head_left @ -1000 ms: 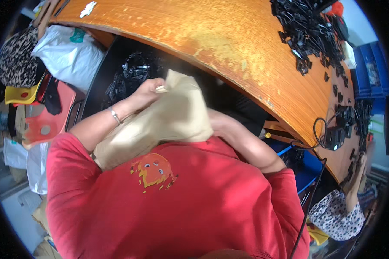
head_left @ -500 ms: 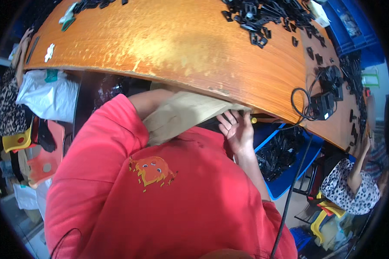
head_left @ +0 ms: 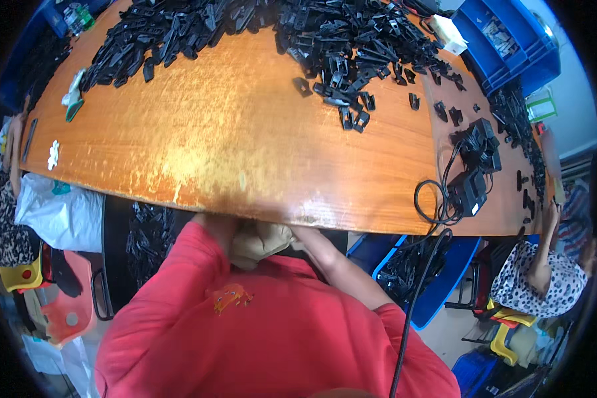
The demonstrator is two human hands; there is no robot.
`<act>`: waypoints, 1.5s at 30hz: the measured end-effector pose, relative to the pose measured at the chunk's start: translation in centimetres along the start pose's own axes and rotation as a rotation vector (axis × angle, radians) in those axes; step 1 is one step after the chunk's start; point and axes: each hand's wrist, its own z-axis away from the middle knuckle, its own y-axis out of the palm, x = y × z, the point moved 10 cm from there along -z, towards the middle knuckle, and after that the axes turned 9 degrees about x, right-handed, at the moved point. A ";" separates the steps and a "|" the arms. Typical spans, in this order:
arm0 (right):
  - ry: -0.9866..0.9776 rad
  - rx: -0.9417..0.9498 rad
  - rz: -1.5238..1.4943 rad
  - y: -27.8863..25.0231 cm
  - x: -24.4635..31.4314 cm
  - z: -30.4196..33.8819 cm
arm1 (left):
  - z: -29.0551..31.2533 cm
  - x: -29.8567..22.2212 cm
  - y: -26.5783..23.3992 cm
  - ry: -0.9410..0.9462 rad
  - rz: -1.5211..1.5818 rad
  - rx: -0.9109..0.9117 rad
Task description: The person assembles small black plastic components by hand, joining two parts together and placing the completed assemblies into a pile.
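Tan bundle (head_left: pixel 262 243) sits between the hands (head_left: pixel 300 237), which are largely hidden under the worn wooden surface (head_left: pixel 245 146), so their grip cannot be told; black plastic pieces (head_left: pixel 351 56) heap beyond them, a blue tray (head_left: pixel 450 288) and co-worker (head_left: pixel 544 282) rightward.

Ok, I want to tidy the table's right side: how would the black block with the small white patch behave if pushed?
The black block probably won't roll, given its boxy shape and flat-looking faces. It looks rigid, with fairly straight edges and no sag. The black cable looped beside it may drag or snag, though.
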 end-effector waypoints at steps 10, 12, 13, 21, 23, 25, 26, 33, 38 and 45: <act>-0.109 0.117 0.186 -3.8 1.7 0.0 | -0.8 0.2 -2.8 0.164 -0.107 -0.082; -0.127 0.130 0.220 -4.0 2.0 0.1 | -0.8 0.1 -2.8 0.200 -0.137 -0.090; -0.133 0.132 0.236 -4.0 2.3 -0.4 | -0.7 -0.1 -2.7 0.219 -0.153 -0.090; -0.158 0.146 0.420 -5.7 2.4 0.7 | -0.1 -1.4 -0.3 0.412 -0.238 -0.091; -0.160 0.162 0.470 -4.7 2.5 0.4 | 0.6 -1.1 0.2 0.454 -0.249 -0.096; -0.163 0.180 0.522 -5.1 2.5 0.8 | 1.3 -0.8 0.7 0.495 -0.258 -0.104; -0.164 0.190 0.549 -4.4 3.0 -0.5 | 1.7 -0.7 0.9 0.515 -0.262 -0.109; -0.152 0.290 0.713 -3.3 0.4 4.0 | 5.7 0.8 3.9 0.621 -0.275 -0.130; 0.029 0.559 0.729 -4.5 -1.2 10.4 | 8.8 2.1 3.7 0.675 -0.306 -0.150; 0.027 0.630 0.283 -11.4 11.3 17.4 | 19.6 4.7 3.5 0.378 -0.170 0.255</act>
